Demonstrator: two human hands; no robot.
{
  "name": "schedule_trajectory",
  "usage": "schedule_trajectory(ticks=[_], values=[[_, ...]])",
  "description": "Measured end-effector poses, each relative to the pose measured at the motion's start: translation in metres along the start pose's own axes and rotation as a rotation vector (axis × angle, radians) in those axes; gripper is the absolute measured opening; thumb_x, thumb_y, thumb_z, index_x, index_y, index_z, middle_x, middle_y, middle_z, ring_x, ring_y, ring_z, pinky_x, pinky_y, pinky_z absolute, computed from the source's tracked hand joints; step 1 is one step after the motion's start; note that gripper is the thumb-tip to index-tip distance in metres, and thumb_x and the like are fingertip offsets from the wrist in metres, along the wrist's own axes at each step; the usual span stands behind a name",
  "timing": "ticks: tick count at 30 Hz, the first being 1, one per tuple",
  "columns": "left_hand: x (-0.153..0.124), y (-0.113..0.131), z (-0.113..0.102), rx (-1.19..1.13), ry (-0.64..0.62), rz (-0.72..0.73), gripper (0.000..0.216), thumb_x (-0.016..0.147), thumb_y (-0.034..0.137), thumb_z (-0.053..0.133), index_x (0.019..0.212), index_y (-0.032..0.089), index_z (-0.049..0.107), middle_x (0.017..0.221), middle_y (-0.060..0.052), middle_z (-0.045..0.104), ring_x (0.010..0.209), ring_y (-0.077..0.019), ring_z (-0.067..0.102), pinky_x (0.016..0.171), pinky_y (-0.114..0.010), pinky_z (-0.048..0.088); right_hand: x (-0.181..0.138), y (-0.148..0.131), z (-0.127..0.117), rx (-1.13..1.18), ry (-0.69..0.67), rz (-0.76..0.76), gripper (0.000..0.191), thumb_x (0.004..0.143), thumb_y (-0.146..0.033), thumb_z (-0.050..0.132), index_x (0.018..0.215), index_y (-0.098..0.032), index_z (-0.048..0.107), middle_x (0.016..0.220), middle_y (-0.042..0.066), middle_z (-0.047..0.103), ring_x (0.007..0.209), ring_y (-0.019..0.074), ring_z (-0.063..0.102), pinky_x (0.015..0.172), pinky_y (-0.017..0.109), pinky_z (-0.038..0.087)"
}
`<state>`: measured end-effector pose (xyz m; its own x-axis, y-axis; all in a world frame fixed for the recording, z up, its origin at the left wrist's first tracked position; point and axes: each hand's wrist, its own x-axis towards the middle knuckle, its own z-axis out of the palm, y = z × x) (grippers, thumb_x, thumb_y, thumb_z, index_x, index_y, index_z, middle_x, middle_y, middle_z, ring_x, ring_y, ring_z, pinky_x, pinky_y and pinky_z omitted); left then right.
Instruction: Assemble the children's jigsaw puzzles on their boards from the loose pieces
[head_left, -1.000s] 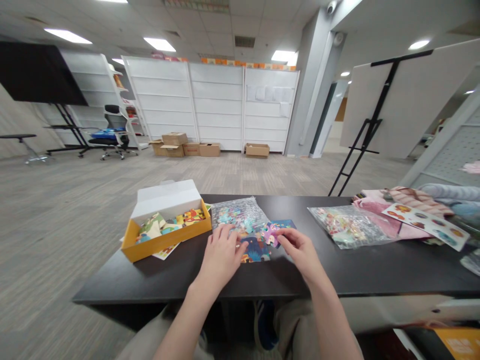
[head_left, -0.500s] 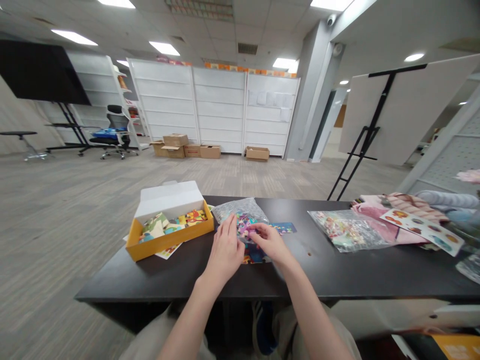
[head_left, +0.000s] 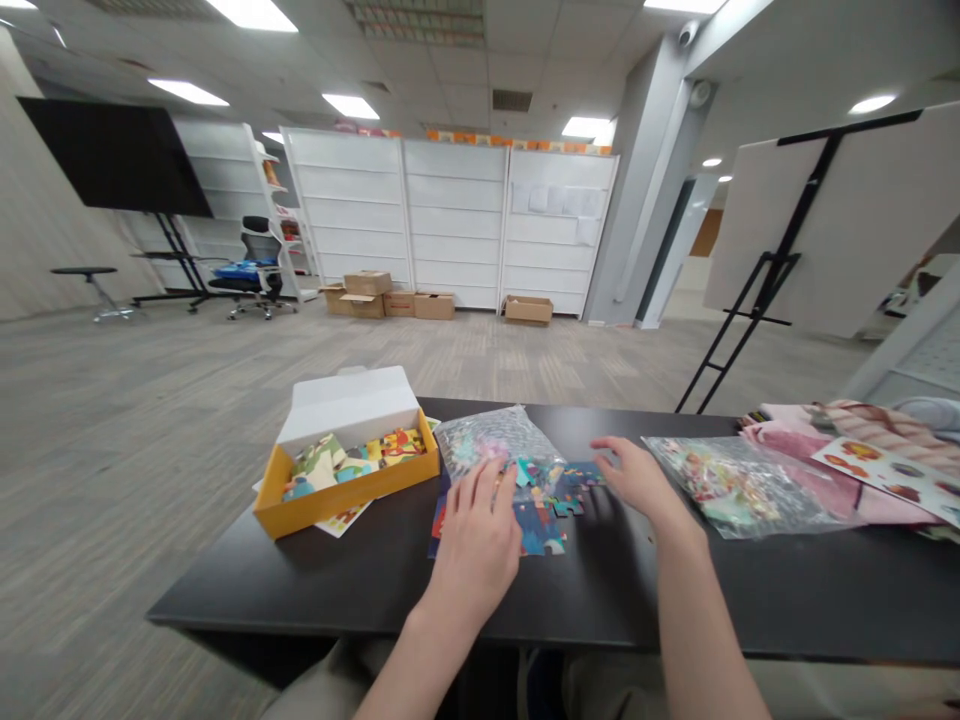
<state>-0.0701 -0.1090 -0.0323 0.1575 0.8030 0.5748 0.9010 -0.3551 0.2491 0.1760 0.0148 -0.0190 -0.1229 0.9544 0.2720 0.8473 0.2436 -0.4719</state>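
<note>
A partly joined jigsaw puzzle (head_left: 536, 530) in dark blue and bright colours lies on the black table in front of me. My left hand (head_left: 480, 530) rests over its left part, fingers stretched out and reaching the near edge of a clear plastic bag (head_left: 495, 435) of puzzle pieces; what lies beneath the fingers is hidden. Some joined pieces (head_left: 570, 500) stick out at the puzzle's right side. My right hand (head_left: 637, 480) hovers above the table to the right of them, thumb and fingers apart, with nothing visible in it.
On the left stands an open yellow box (head_left: 352, 495) with large puzzle pieces, over some printed sheets. Farther right lie another clear bag (head_left: 735, 485) of pieces, pink cloth (head_left: 795, 450) and a card with printed pictures (head_left: 892, 475). The table's front edge (head_left: 315, 632) runs near my legs.
My right hand has moved right, away from the bag and puzzle, and its fingers have parted. My left hand has come nearer to me, showing more of the puzzle. The view has shifted slightly left.
</note>
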Motion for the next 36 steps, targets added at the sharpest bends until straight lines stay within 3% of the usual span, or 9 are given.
schedule_trajectory(ticks=[4, 10, 15, 19, 23, 26, 32, 36], values=[[-0.008, 0.023, 0.003, -0.089, -0.262, 0.150, 0.029, 0.098, 0.024, 0.049, 0.125, 0.020, 0.060, 0.129, -0.008, 0.065, 0.119, -0.0264, 0.057, 0.102, -0.045, 0.047, 0.000, 0.013, 0.021, -0.136, -0.189, -0.062, 0.033, 0.084, -0.017, 0.061, 0.115, -0.017, 0.072, 0.124, 0.014, 0.071, 0.119, 0.0297, 0.064, 0.106, 0.041, 0.045], [-0.017, 0.029, 0.016, -0.076, -0.374, 0.138, 0.052, 0.097, 0.046, 0.054, 0.142, 0.020, 0.050, 0.147, -0.011, 0.054, 0.132, -0.0334, 0.049, 0.110, -0.054, 0.039, -0.020, 0.011, 0.015, -0.169, -0.251, -0.014, 0.042, 0.076, -0.024, 0.074, 0.118, -0.020, 0.073, 0.120, 0.013, 0.071, 0.110, 0.0313, 0.066, 0.097, 0.039, 0.046], [-0.018, 0.028, 0.019, -0.080, -0.382, 0.130, 0.053, 0.097, 0.051, 0.053, 0.142, 0.022, 0.052, 0.146, -0.011, 0.055, 0.130, -0.0354, 0.049, 0.110, -0.057, 0.038, -0.037, 0.018, 0.004, -0.120, -0.227, 0.054, 0.036, 0.071, -0.030, 0.080, 0.106, -0.020, 0.078, 0.102, 0.013, 0.074, 0.096, 0.0298, 0.068, 0.088, 0.037, 0.048], [-0.018, 0.030, 0.017, -0.084, -0.405, 0.118, 0.051, 0.098, 0.049, 0.053, 0.141, 0.021, 0.053, 0.146, -0.010, 0.056, 0.132, -0.0346, 0.048, 0.112, -0.057, 0.037, -0.043, 0.029, 0.000, -0.087, -0.213, 0.095, 0.032, 0.069, -0.028, 0.081, 0.099, -0.018, 0.078, 0.100, 0.013, 0.074, 0.095, 0.0290, 0.068, 0.085, 0.036, 0.049], [-0.017, 0.031, 0.016, -0.083, -0.413, 0.132, 0.049, 0.098, 0.047, 0.053, 0.139, 0.021, 0.055, 0.145, -0.009, 0.057, 0.132, -0.0345, 0.048, 0.111, -0.056, 0.038, -0.046, 0.034, -0.003, -0.042, -0.216, 0.153, 0.032, 0.065, -0.028, 0.082, 0.093, -0.017, 0.072, 0.097, 0.012, 0.074, 0.091, 0.0266, 0.068, 0.080, 0.033, 0.050], [-0.016, 0.030, 0.017, -0.083, -0.399, 0.133, 0.047, 0.098, 0.045, 0.055, 0.139, 0.021, 0.055, 0.144, -0.009, 0.058, 0.131, -0.0349, 0.049, 0.110, -0.057, 0.038, -0.049, 0.037, -0.004, 0.153, -0.256, 0.173, 0.031, 0.069, -0.024, 0.075, 0.097, -0.019, 0.063, 0.084, 0.005, 0.073, 0.078, 0.0204, 0.068, 0.071, 0.029, 0.049], [-0.010, 0.030, 0.017, -0.157, -0.385, 0.052, 0.038, 0.097, 0.036, 0.057, 0.132, 0.020, 0.058, 0.135, -0.012, 0.063, 0.125, -0.0329, 0.054, 0.105, -0.054, 0.044, -0.049, 0.036, -0.008, 0.394, -0.213, 0.117, 0.017, 0.076, -0.024, 0.065, 0.091, -0.021, 0.058, 0.075, 0.000, 0.069, 0.070, 0.0178, 0.066, 0.068, 0.029, 0.050], [-0.006, 0.030, 0.020, -0.368, -0.265, -0.096, 0.040, 0.096, 0.034, 0.056, 0.134, 0.020, 0.055, 0.133, -0.012, 0.064, 0.121, -0.0303, 0.058, 0.105, -0.050, 0.046, -0.053, 0.011, -0.018, 0.611, -0.272, -0.022, 0.018, 0.081, -0.033, 0.066, 0.093, -0.020, 0.062, 0.084, 0.003, 0.072, 0.079, 0.0194, 0.067, 0.074, 0.031, 0.051]])
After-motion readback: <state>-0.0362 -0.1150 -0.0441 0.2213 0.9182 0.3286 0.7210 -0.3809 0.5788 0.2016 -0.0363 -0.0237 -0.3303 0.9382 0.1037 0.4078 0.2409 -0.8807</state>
